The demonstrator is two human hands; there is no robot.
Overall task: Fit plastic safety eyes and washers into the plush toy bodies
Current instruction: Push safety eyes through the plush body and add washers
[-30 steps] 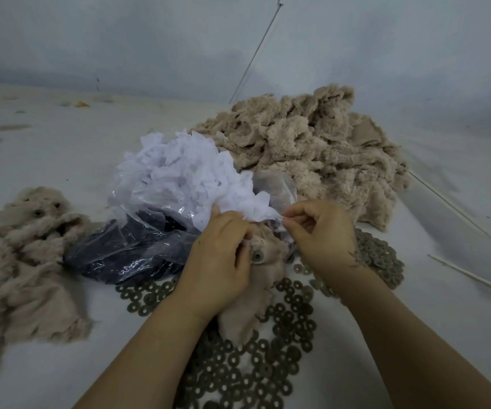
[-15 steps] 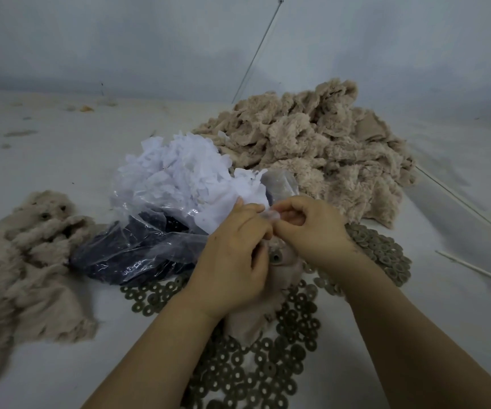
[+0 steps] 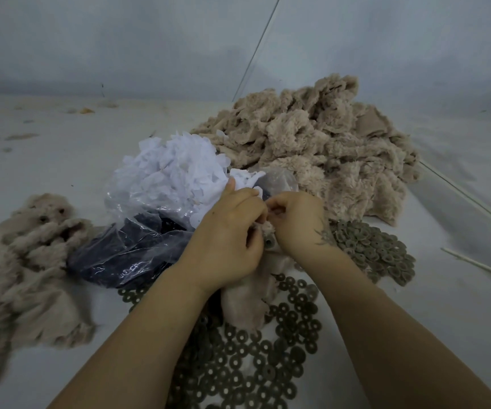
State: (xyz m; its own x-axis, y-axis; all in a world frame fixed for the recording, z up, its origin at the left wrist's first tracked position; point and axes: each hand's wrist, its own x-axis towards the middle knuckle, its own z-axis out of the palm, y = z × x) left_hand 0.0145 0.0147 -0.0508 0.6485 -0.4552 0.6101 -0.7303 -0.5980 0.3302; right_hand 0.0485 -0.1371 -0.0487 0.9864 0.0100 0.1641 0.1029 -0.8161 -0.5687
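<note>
While hands [image 3: 229,246] grip plush [image 3: 247,305], bags [image 3: 138,252] hold eyes.

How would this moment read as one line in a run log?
step: fitting eye | left hand: grips plush body | right hand: pinches at it | washers: spread beneath
</note>
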